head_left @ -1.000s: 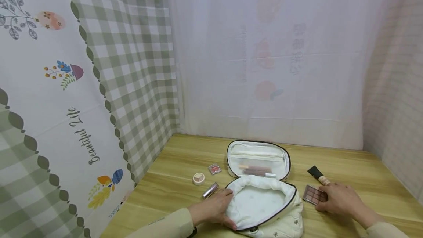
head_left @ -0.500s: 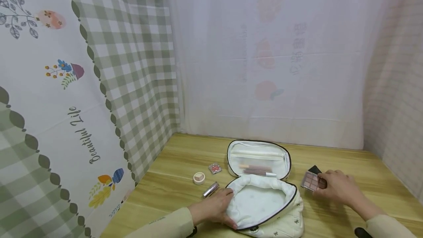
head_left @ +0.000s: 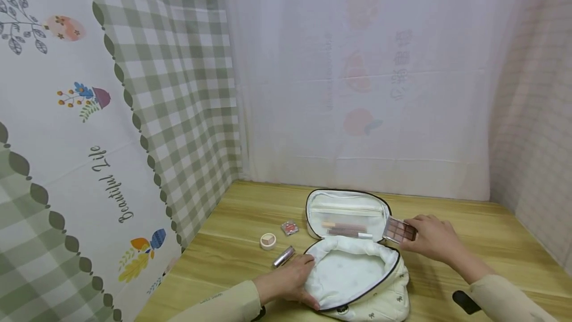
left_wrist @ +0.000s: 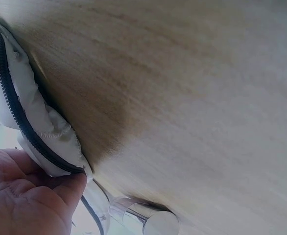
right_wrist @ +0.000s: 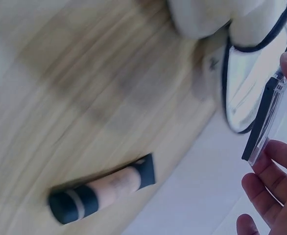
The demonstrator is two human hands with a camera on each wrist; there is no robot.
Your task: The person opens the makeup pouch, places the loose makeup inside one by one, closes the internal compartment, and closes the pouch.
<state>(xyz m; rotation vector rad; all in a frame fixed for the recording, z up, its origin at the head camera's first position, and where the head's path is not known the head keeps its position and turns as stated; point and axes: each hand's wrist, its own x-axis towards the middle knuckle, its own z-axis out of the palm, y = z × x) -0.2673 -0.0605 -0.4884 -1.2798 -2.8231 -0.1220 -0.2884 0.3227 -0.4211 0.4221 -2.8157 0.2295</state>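
Observation:
A white quilted cosmetic bag (head_left: 386,294) with dark zip edging lies unzipped, its lid (head_left: 348,200) folded back. My left hand (head_left: 288,280) grips the bag's left rim; in the left wrist view the fingers (left_wrist: 72,188) curl at the zip edge (left_wrist: 23,120). Off to the right, my right hand (head_left: 435,240) pinches an eyeshadow palette (head_left: 399,230) by its edge. The palette overlaps the lid's right corner in the head view. Seen edge-on in the right wrist view, the palette (right_wrist: 263,117) sits between thumb and fingers (right_wrist: 275,166).
Left of the bag lie a silver lipstick tube (head_left: 283,257), a round compact (head_left: 268,241) and a small square compact (head_left: 289,228). Slim cosmetics (head_left: 348,230) show in the lid's mesh pocket. A foundation tube (right_wrist: 116,188) lies on the table, hidden by my right hand in the head view.
My right hand has raised the eyeshadow palette off the table on the right and carried it left to the bag's lid. My left hand stays on the rim.

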